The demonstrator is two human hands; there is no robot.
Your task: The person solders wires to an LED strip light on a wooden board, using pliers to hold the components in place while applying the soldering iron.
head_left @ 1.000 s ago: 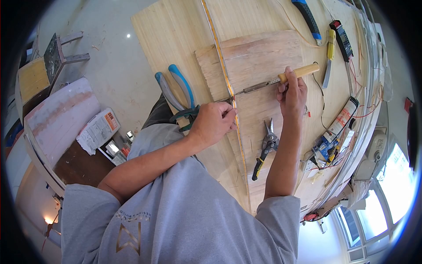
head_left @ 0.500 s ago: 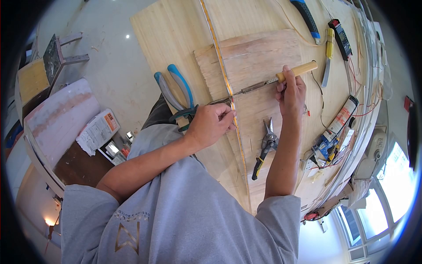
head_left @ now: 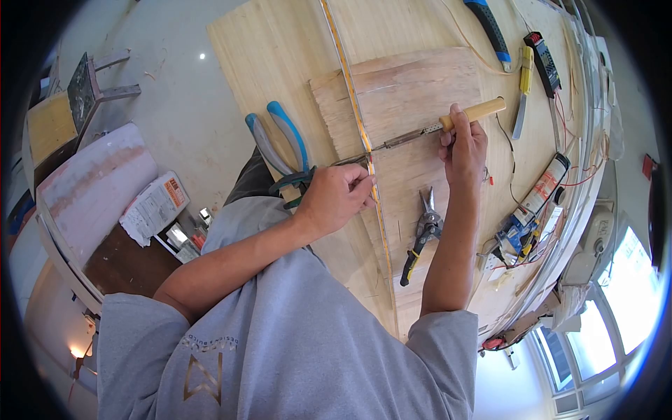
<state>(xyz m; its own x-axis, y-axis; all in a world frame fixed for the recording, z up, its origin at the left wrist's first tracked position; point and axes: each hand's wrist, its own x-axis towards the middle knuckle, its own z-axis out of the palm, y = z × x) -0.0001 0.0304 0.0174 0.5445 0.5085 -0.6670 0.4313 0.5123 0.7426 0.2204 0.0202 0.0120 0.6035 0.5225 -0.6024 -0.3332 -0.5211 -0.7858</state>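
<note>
My right hand [head_left: 463,148] is closed around the wooden handle of a soldering iron [head_left: 483,110]. Its metal shaft points left, and the tip meets a narrow LED strip [head_left: 348,77] in a thin channel running across the board. Just below that contact, my left hand [head_left: 337,199] pinches at the strip with thumb and fingers; any small wire between them is hidden. Blue-handled pliers [head_left: 287,140] lie against the back of my left hand, their jaws partly covered. Snips [head_left: 427,231] with black and yellow handles rest between my forearms.
A rough plywood piece [head_left: 420,80] lies under the strip on the larger wooden board [head_left: 259,42]. To the right are a yellow cutter [head_left: 523,87], a black power supply [head_left: 542,59], a blue-black tool handle [head_left: 488,31], a sealant tube [head_left: 546,185] and loose wires. A stool [head_left: 87,91] stands left.
</note>
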